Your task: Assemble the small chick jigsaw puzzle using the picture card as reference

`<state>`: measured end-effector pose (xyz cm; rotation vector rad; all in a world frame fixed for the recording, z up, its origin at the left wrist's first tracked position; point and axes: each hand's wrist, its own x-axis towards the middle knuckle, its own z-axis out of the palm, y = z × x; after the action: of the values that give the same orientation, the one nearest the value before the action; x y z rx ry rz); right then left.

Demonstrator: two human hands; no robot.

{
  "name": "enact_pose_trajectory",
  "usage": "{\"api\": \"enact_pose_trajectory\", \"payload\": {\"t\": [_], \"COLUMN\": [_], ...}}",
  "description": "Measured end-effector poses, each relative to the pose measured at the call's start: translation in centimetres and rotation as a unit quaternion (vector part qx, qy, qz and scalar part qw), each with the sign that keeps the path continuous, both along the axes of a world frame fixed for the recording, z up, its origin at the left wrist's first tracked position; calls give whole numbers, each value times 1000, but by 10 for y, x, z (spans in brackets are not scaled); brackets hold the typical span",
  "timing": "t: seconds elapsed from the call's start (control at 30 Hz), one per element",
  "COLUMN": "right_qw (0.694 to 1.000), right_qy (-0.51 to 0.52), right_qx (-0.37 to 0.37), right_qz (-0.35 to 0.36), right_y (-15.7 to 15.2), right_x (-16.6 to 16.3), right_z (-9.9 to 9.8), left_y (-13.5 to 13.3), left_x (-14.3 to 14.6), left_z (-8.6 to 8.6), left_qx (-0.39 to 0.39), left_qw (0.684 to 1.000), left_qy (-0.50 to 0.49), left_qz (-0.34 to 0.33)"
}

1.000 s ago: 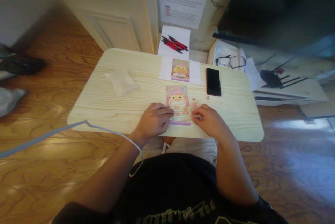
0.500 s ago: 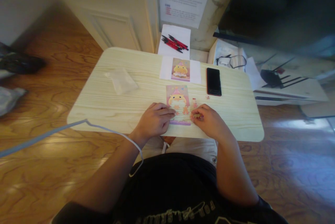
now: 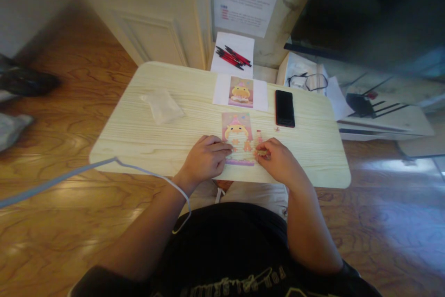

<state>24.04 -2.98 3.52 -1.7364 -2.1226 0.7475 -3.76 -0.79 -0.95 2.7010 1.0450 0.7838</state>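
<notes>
The pale wooden bench (image 3: 156,144) carries everything. The left hand (image 3: 205,160) lies loosely open, gripping nothing, its fingertips resting on the left edge of the puzzle (image 3: 237,135). The puzzle lies flat near the bench's near edge, between the hands. The right hand (image 3: 281,163) is just beside its right edge, pinching a small piece (image 3: 262,152). A phone (image 3: 285,108) lies farther back, on the right.

Lighting: warm, moderately dim, brightest on the pale table (image 3: 146,139).
Glare: sheen patches on the wood floor (image 3: 392,167).
Shadows: soft and faint beneath the left hand (image 3: 205,160) and right hand (image 3: 280,161).
Focus: soft throughout; the puzzle piece (image 3: 262,152) at the right fingertips is blurred.
Edges: wide-angle bending; dark upper right corner.
</notes>
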Motion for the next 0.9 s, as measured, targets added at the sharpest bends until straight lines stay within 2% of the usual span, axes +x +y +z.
{"api": "enact_pose_trajectory", "payload": {"t": [0.47,0.6,0.77,0.9], "right_qw": [1000,1000,999,1000], "right_qy": [12,25,24,19], "right_qx": [-2,-14,12,-5], "right_qz": [24,11,21,23], "right_y": [3,1,1,2], "right_x": [-3,-3,-2,-3], "right_z": [3,2,3,4], "left_y": [0,0,0,0], "left_x": [0,0,0,1], "left_z": [0,0,0,1], "left_qx": [-11,-11,-11,-12], "left_qw": [1000,1000,1000,1000], "left_qy": [7,7,3,12], "left_qz": [3,3,1,3]}}
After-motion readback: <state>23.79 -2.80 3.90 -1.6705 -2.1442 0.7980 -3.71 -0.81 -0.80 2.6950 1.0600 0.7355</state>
